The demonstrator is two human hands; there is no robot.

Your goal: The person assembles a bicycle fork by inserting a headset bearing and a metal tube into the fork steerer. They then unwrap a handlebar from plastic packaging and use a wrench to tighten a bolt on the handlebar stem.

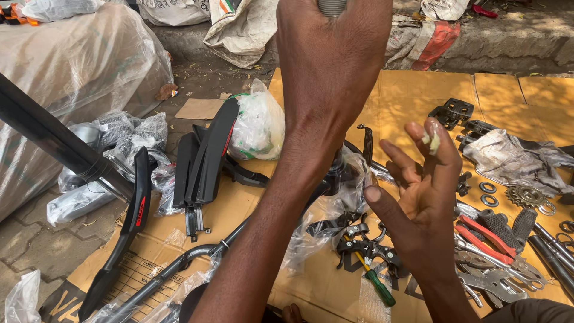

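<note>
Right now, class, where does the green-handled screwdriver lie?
In the head view, the screwdriver lies on the cardboard at bottom centre, just left of the right hand and beside the black brake levers.

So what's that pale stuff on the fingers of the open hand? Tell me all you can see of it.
The pale blob sits on the fingertips of the right hand, mostly on the tallest raised finger, with a little on the one beside it. It is whitish with a faint green tint, soft and smeared like grease or paste, not a solid piece. The hand is held open, palm up, above the cardboard, and only those fingers touch the blob. What exactly it is cannot be told.
</note>
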